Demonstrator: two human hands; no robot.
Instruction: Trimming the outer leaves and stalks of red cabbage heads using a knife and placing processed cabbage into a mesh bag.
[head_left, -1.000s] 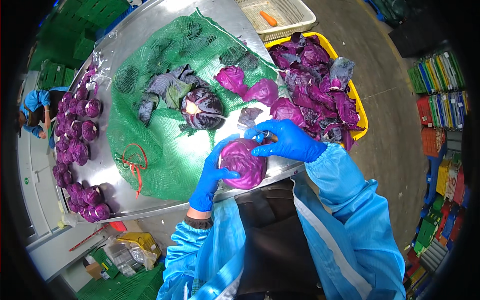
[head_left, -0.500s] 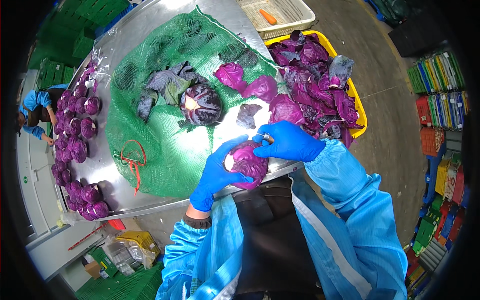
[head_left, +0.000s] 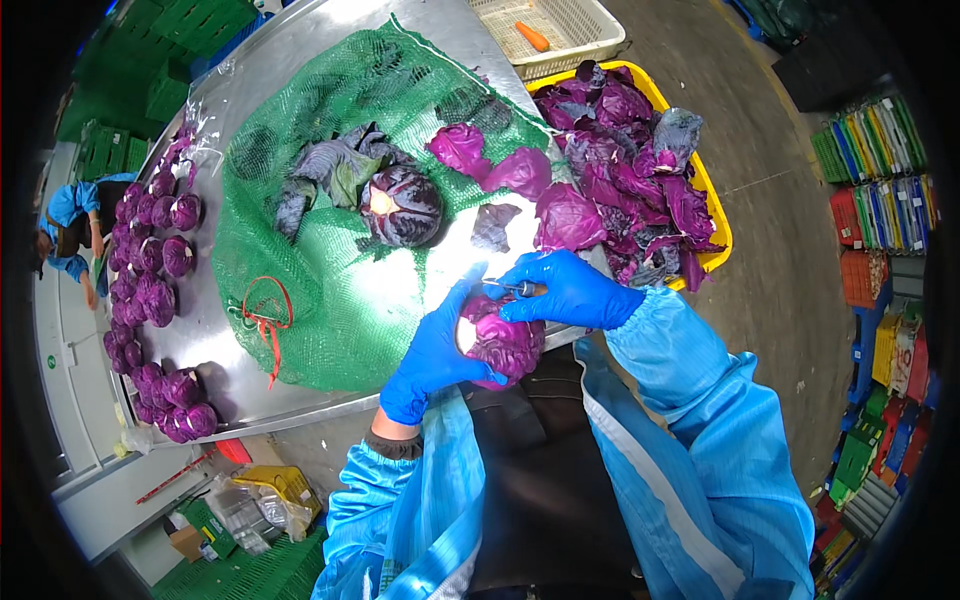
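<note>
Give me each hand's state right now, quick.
Left hand: closed around the red cabbage, cradling it from the side.
Right hand: closed on a small knife, at the cabbage's top.

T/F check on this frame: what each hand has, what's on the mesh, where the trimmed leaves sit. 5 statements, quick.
1. The left hand holds a red cabbage at the edge of the steel table. True.
2. The right hand is bare. False: both hands wear blue gloves; the right one has its grip on a small knife at the top of the cabbage.
3. Another cabbage head lies on the green mesh sack. True.
4. The yellow crate is empty. False: it is heaped with purple leaves.
5. Trimmed cabbages line the table's left side. True.
</note>
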